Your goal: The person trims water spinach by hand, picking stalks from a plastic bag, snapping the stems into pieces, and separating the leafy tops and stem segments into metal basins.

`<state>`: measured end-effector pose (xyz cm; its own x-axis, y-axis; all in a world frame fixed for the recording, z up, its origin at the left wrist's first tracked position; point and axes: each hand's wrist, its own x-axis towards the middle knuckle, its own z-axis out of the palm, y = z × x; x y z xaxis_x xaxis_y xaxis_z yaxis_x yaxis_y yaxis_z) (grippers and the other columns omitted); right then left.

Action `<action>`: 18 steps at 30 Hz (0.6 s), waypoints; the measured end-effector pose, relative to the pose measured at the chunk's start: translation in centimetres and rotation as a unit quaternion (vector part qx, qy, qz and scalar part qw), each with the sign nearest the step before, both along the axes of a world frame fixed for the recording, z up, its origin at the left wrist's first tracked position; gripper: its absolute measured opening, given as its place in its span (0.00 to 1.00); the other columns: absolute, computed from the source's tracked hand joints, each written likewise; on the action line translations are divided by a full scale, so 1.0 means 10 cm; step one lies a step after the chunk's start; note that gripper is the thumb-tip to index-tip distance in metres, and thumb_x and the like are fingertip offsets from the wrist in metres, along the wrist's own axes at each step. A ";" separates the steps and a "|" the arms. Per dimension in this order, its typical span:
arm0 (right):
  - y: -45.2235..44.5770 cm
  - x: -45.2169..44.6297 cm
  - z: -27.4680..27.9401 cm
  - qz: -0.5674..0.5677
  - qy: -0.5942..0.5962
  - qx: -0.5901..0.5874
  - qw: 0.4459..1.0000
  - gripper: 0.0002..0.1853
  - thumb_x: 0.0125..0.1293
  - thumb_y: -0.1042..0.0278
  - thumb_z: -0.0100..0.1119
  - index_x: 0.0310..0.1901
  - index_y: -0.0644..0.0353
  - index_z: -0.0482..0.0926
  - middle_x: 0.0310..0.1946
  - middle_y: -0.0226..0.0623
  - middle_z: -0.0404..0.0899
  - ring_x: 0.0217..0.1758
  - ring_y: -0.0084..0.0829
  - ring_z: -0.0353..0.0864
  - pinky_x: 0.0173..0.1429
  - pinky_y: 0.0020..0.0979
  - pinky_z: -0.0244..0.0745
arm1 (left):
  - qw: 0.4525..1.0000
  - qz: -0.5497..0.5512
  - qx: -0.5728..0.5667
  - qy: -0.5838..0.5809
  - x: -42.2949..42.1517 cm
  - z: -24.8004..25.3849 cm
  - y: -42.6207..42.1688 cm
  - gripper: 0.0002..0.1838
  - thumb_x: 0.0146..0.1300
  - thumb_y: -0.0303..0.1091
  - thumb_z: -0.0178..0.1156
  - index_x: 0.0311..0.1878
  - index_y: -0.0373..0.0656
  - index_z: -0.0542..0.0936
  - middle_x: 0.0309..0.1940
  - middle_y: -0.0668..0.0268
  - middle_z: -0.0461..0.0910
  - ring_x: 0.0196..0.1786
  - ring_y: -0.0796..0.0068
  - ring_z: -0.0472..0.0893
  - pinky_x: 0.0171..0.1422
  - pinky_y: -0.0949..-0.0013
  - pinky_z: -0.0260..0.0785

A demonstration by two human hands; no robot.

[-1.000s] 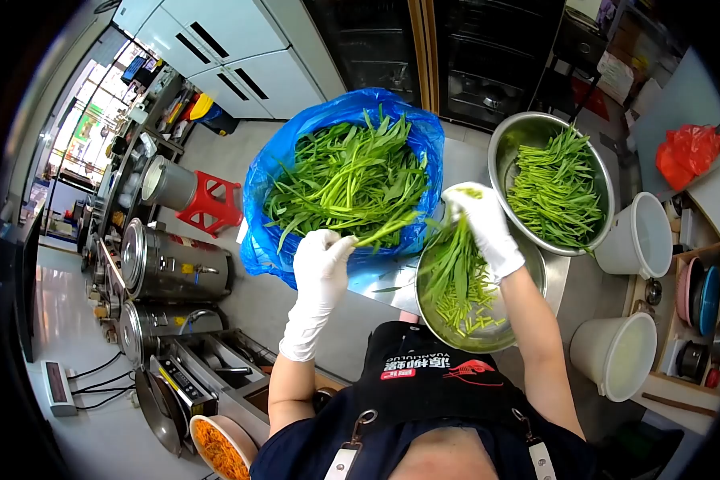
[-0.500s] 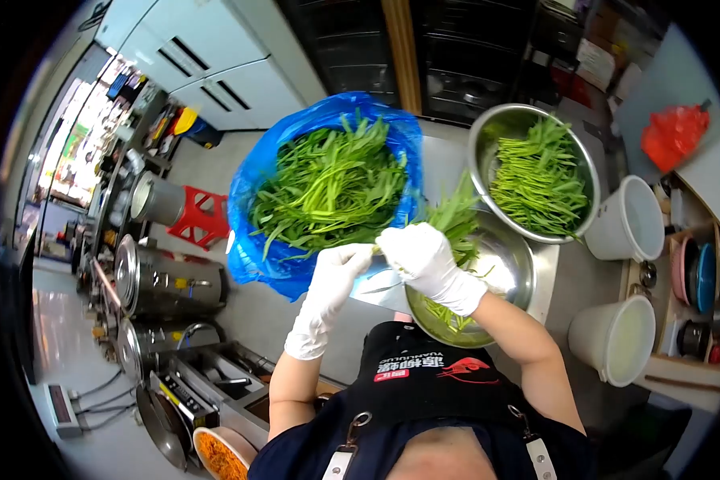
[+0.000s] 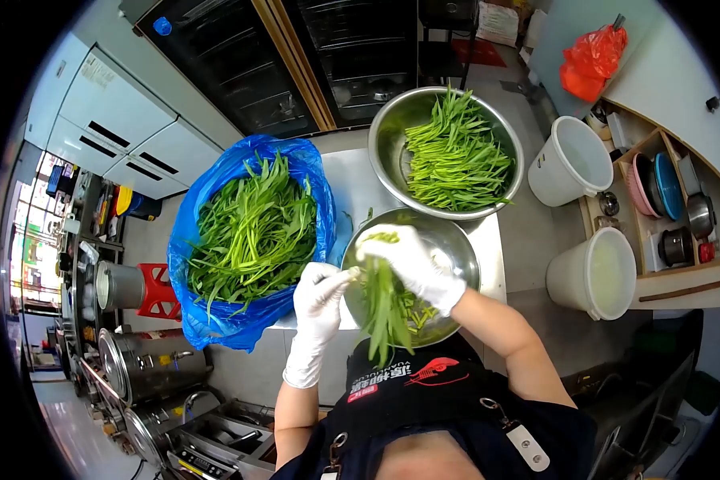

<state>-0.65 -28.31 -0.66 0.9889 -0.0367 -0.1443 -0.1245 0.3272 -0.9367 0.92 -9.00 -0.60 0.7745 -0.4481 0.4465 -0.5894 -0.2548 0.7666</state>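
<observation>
My right hand (image 3: 412,262), in a white glove, is closed around a bunch of leafy green stems, which look like water spinach (image 3: 386,308); the leaves hang down toward my apron. It is over the lower steel bowl (image 3: 460,248), where short cut-off stem pieces (image 3: 420,314) lie. My left hand (image 3: 320,296), gloved too, is pinched beside the bunch at the bowl's left rim; what its fingertips hold, if anything, is too small to make out. Left of it, a blue plastic bag (image 3: 326,188) is full of loose greens (image 3: 256,232).
A larger steel bowl (image 3: 382,152) of neatly lined-up greens (image 3: 460,156) stands behind on the metal table (image 3: 348,180). Two white buckets (image 3: 548,172) are on the right, near a shelf with pans (image 3: 676,248). A red stool (image 3: 156,290) and steel pots (image 3: 156,360) stand left.
My view has turned, shifting the bag and bowls left in the picture. My right hand has swung the bunch so its leaves now hang toward me; before, they pointed away. My hands have moved slightly apart.
</observation>
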 end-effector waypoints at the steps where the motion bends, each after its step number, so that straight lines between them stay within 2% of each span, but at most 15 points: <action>1: -0.20 0.01 0.10 0.007 0.016 -0.011 1.000 0.06 0.63 0.72 0.61 0.37 0.64 0.83 0.30 0.30 0.84 0.32 0.18 0.79 0.40 0.21 0.72 | 1.000 -0.002 0.003 0.012 -0.03 0.02 -0.07 0.09 0.59 0.22 0.66 0.43 0.42 0.87 0.31 0.67 0.77 0.34 0.73 0.75 0.40 0.73 0.68; 2: -0.40 0.05 0.12 -0.021 0.002 0.002 1.000 0.05 0.62 0.71 0.62 0.37 0.62 0.83 0.30 0.30 0.84 0.33 0.19 0.79 0.41 0.21 0.72 | 1.000 -0.009 -0.002 0.017 -0.03 0.00 -0.11 0.09 0.59 0.22 0.66 0.43 0.42 0.87 0.31 0.67 0.77 0.34 0.73 0.75 0.40 0.74 0.68; 4: -0.86 0.13 0.34 -0.122 -0.043 -0.053 0.990 0.06 0.63 0.69 0.62 0.38 0.60 0.84 0.31 0.30 0.84 0.32 0.20 0.78 0.42 0.24 0.73 | 0.999 -0.010 0.011 0.030 -0.06 -0.09 -0.17 0.12 0.57 0.21 0.66 0.44 0.42 0.87 0.32 0.66 0.78 0.35 0.72 0.77 0.41 0.73 0.69; 5: -1.14 0.19 0.44 -0.148 -0.134 -0.142 0.969 0.06 0.64 0.69 0.61 0.39 0.59 0.84 0.33 0.30 0.85 0.34 0.20 0.79 0.43 0.23 0.73 | 0.998 -0.009 0.021 0.050 -0.09 -0.16 -0.23 0.12 0.56 0.20 0.66 0.44 0.42 0.87 0.32 0.65 0.80 0.36 0.70 0.79 0.42 0.71 0.71; 6: -1.34 0.24 0.63 -0.191 -0.170 -0.188 0.948 0.05 0.65 0.71 0.60 0.38 0.61 0.84 0.34 0.31 0.84 0.37 0.21 0.79 0.47 0.25 0.73 | 0.998 -0.014 0.045 0.050 -0.14 -0.23 -0.30 0.12 0.55 0.21 0.67 0.44 0.43 0.87 0.33 0.65 0.81 0.36 0.68 0.79 0.43 0.70 0.72; 7: -1.55 0.32 0.72 -0.236 -0.211 -0.298 0.900 0.05 0.64 0.74 0.60 0.39 0.62 0.84 0.35 0.31 0.84 0.37 0.22 0.80 0.48 0.26 0.74 | 0.996 -0.019 0.069 0.050 -0.20 -0.32 -0.35 0.13 0.54 0.22 0.68 0.44 0.43 0.87 0.33 0.64 0.81 0.37 0.67 0.80 0.43 0.69 0.72; 8: -1.72 0.44 0.73 -0.276 -0.234 -0.330 0.872 0.06 0.64 0.75 0.62 0.41 0.61 0.84 0.33 0.32 0.84 0.39 0.23 0.79 0.50 0.26 0.74 | 0.994 -0.026 0.097 0.035 -0.26 -0.51 -0.38 0.12 0.53 0.22 0.69 0.42 0.44 0.87 0.33 0.65 0.81 0.36 0.66 0.80 0.44 0.68 0.73; 9: -1.91 0.56 0.75 -0.303 -0.276 -0.495 0.766 0.08 0.62 0.75 0.65 0.43 0.57 0.85 0.30 0.33 0.81 0.41 0.27 0.80 0.51 0.27 0.74 | 0.990 -0.034 0.133 0.017 -0.32 -0.74 -0.42 0.10 0.53 0.27 0.70 0.41 0.45 0.87 0.34 0.64 0.81 0.37 0.65 0.80 0.43 0.66 0.73; 11: -2.16 0.93 0.61 -0.322 -0.316 -0.617 0.644 0.06 0.59 0.69 0.66 0.37 0.47 0.86 0.30 0.31 0.79 0.39 0.32 0.77 0.53 0.32 0.72 | 0.969 -0.082 0.232 0.016 -0.40 -0.95 -0.51 0.09 0.55 0.32 0.69 0.40 0.45 0.87 0.34 0.63 0.82 0.39 0.63 0.81 0.45 0.63 0.73; 13: -2.32 1.30 0.23 -0.260 -0.347 -0.727 0.532 0.03 0.57 0.65 0.66 0.33 0.46 0.84 0.28 0.29 0.78 0.41 0.34 0.77 0.55 0.37 0.71 | 0.957 -0.113 0.265 0.033 -0.46 -1.19 -0.55 0.14 0.56 0.39 0.69 0.43 0.44 0.86 0.39 0.60 0.82 0.44 0.58 0.80 0.50 0.58 0.72; 14: -2.30 1.41 0.02 -0.239 -0.329 -0.767 0.497 0.02 0.59 0.64 0.61 0.30 0.47 0.82 0.28 0.28 0.79 0.42 0.34 0.77 0.56 0.39 0.70 | 0.943 -0.080 0.321 0.027 -0.53 -1.23 -0.57 0.20 0.55 0.41 0.70 0.49 0.42 0.84 0.47 0.54 0.80 0.52 0.53 0.78 0.57 0.56 0.69; 15: -2.32 1.56 -0.31 -0.169 -0.257 -0.847 0.433 0.04 0.60 0.67 0.58 0.30 0.48 0.82 0.28 0.29 0.79 0.43 0.35 0.77 0.58 0.40 0.70 | 0.944 -0.062 0.323 0.025 -0.56 -1.21 -0.59 0.22 0.55 0.42 0.70 0.51 0.41 0.83 0.50 0.52 0.79 0.54 0.52 0.76 0.59 0.55 0.68; 16: -2.24 1.64 -0.58 -0.095 -0.176 -0.860 0.468 0.05 0.60 0.70 0.57 0.30 0.49 0.82 0.29 0.32 0.80 0.44 0.36 0.78 0.59 0.40 0.70 | 0.945 -0.047 0.324 0.021 -0.58 -1.14 -0.61 0.24 0.55 0.42 0.70 0.53 0.41 0.82 0.52 0.51 0.77 0.56 0.51 0.75 0.60 0.55 0.67; 18: -2.20 1.75 -1.28 -0.010 -0.091 -0.832 0.548 0.06 0.63 0.64 0.58 0.36 0.50 0.85 0.32 0.36 0.81 0.48 0.36 0.77 0.62 0.42 0.68 | 0.948 -0.029 0.316 0.033 -0.60 -1.06 -0.61 0.27 0.54 0.41 0.70 0.56 0.40 0.80 0.56 0.50 0.75 0.61 0.50 0.72 0.64 0.54 0.65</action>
